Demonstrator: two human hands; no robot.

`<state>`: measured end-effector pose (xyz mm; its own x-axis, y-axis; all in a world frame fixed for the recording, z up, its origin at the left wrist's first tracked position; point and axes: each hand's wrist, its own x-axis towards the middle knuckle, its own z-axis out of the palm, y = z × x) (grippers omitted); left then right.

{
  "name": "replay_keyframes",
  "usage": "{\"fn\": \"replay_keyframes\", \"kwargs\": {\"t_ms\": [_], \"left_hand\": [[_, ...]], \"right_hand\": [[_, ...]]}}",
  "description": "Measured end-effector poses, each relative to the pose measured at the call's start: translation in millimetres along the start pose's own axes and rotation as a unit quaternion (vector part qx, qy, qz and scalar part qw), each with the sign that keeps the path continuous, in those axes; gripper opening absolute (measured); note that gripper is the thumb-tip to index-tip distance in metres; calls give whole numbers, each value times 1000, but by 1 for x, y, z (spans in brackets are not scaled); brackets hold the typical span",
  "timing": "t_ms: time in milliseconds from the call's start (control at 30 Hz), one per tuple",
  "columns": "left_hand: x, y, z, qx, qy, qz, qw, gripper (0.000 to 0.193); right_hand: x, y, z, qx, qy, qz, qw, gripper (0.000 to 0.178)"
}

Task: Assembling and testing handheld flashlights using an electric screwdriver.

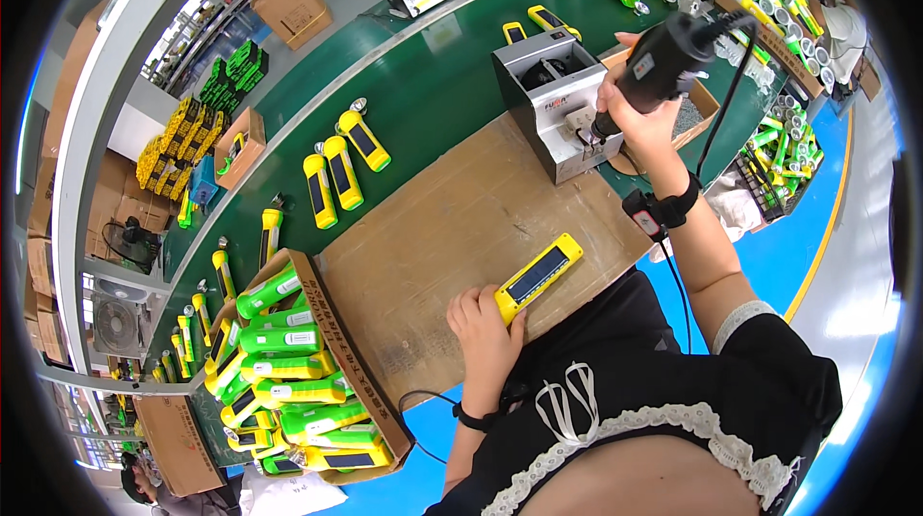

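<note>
My left hand (486,338) grips one end of a yellow flashlight (540,277) with a dark panel on its upper face. The flashlight rests on a brown cardboard sheet (423,237). Raised at the upper right, my right hand (642,120) is closed round a black electric screwdriver (665,59). The screwdriver's tip points down at the front of a grey-black screw feeder (548,107); whether a screw sits on the tip is too small to tell. A cable hangs from the screwdriver's top.
A cardboard box (356,367) full of green and yellow flashlights stands left of the sheet. Several yellow flashlights (341,170) lie on the green table (423,74). Behind my right hand is an open carton (707,102). A crate (760,179) of flashlights stands at the far right.
</note>
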<state>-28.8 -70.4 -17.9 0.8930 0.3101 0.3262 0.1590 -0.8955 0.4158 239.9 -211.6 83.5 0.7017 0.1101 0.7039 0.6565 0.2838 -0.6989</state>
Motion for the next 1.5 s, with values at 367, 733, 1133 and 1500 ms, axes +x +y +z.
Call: {"fn": "replay_keyframes", "kwargs": {"t_ms": [367, 733, 1133, 1500], "left_hand": [[2, -3, -4, -11, 1, 8, 1000, 46], [-9, -7, 2, -33, 47, -10, 998, 45], [-7, -16, 8, -48, 63, -20, 997, 49], [-11, -11, 10, -64, 69, -19, 995, 52]], "right_hand": [[1, -1, 6, 16, -55, 40, 998, 45], [-102, -64, 45, 266, -150, 123, 944, 57], [-136, -71, 79, 275, -242, 138, 920, 54], [-142, -77, 74, 256, -240, 143, 925, 52]]}}
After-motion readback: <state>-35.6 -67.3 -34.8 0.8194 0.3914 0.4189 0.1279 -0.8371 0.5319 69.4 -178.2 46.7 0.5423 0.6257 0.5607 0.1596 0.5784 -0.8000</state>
